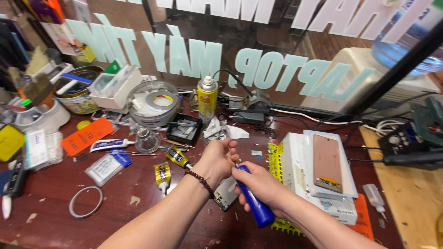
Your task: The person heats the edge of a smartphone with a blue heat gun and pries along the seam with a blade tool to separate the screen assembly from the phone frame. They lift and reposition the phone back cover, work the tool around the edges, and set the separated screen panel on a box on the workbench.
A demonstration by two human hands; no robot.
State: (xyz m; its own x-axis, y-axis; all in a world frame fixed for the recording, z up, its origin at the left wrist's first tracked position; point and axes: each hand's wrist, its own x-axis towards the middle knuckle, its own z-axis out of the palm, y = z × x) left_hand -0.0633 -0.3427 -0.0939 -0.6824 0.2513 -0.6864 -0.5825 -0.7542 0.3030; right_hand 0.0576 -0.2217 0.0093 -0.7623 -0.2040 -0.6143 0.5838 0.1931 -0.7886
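Between both hands, right hand fingers wrap the blue tube; left hand pinches its tip.

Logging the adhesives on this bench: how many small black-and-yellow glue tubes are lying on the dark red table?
2: one black-and-yellow glue tube lies just left of the left hand; the other lies below-left of it. Clutter may hide more.

Both forearms are bare, with no sleeves in view. The left hand has a bracelet of dark round beads at the wrist. The right hand wears nothing.
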